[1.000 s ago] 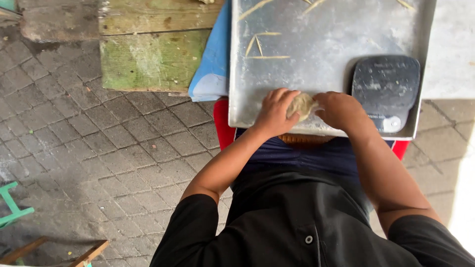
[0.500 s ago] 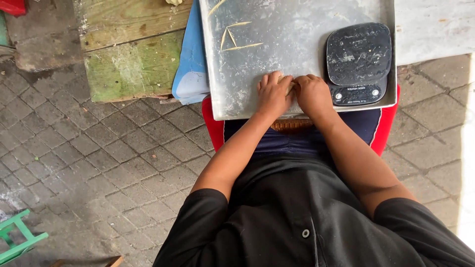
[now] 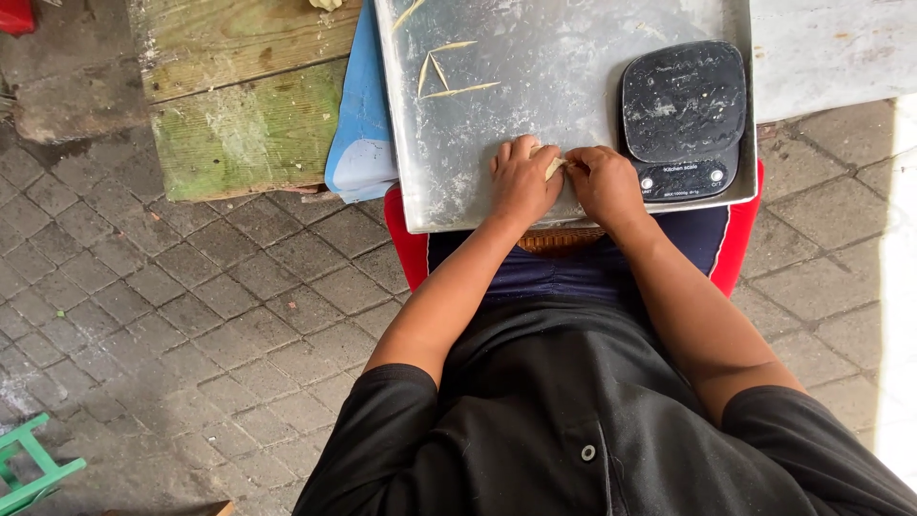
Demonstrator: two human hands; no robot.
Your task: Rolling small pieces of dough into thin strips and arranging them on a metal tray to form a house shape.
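Both hands have pulled closer together: left hand point(image 3: 523, 182) and right hand point(image 3: 604, 183) pinch a small dough piece point(image 3: 554, 168) on the metal tray point(image 3: 535, 105) (black scale point(image 3: 684, 119) alongside).

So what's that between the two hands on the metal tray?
In the head view, a small piece of pale dough shows between the left hand and the right hand, both pressed on it, on the tray.
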